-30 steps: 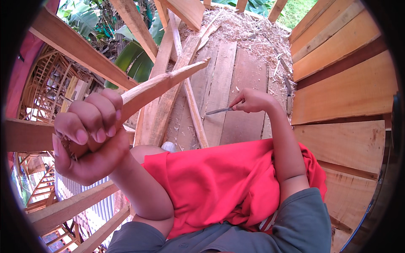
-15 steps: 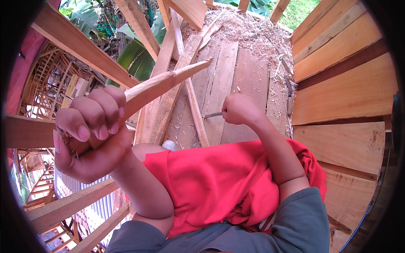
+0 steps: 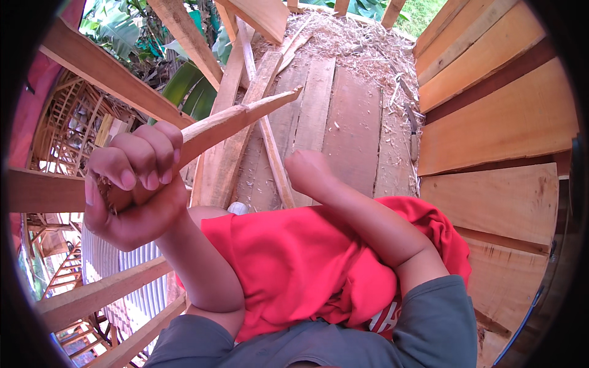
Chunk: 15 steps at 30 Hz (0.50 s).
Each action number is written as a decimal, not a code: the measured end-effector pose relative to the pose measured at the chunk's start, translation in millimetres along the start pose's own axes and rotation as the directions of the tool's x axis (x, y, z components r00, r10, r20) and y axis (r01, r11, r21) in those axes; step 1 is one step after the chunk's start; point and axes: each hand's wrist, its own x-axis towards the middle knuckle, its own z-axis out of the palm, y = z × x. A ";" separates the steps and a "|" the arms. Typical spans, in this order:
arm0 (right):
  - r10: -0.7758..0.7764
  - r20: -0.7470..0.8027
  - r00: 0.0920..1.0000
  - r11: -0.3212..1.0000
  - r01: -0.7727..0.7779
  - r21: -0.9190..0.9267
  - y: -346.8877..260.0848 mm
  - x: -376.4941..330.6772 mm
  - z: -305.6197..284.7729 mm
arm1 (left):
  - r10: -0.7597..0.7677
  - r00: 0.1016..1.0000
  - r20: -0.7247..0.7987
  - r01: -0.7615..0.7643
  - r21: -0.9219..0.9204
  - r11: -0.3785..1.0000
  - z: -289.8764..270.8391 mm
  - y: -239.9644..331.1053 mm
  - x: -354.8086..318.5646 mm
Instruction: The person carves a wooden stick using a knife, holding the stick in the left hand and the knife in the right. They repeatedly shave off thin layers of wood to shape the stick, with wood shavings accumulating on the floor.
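My left hand is closed round the thick end of a rough wooden stick, raised at the left. Its far end tapers to a notched, pointed tip that slants away to the right. To the right of the stick, my right hand makes a fist above the plank floor, apart from the wood. A thin metal knife blade stuck out of this fist half a second ago; now the hand hides it. A red cloth covers my lap.
Wood shavings cover the far plank floor. A curved blade with a wooden handle lies by the right-hand board wall. Long timbers lean at the left, beside an open slatted frame. Banana leaves show beyond.
My right hand has moved left, nearer the stick, and its blade has gone out of sight. My left hand keeps its hold with little movement. The view has shifted slightly.
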 end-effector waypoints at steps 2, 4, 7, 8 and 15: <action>-0.052 -0.020 0.998 0.998 0.051 -0.039 6.1 4.2 -4.0 | 0.000 1.000 0.003 0.000 0.011 1.000 0.2 -1.1 -2.9; -0.072 0.050 0.996 0.997 0.073 -0.023 15.9 -3.1 -13.0 | -0.002 1.000 0.009 0.002 0.021 1.000 0.2 -1.3 -3.8; -0.109 0.134 0.985 0.991 0.118 -0.060 16.2 -5.0 -29.4 | -0.007 1.000 0.018 0.006 0.034 0.999 -0.3 -1.0 -3.5; -0.118 0.159 0.980 0.988 0.133 -0.084 16.0 -5.9 -33.5 | -0.008 1.000 0.020 0.007 0.037 0.999 -0.6 -1.2 -2.8; -0.054 0.138 0.989 0.997 0.061 -0.049 -3.7 -43.1 -101.2 | -0.061 0.997 -0.055 0.062 0.007 0.998 -0.3 6.1 -5.1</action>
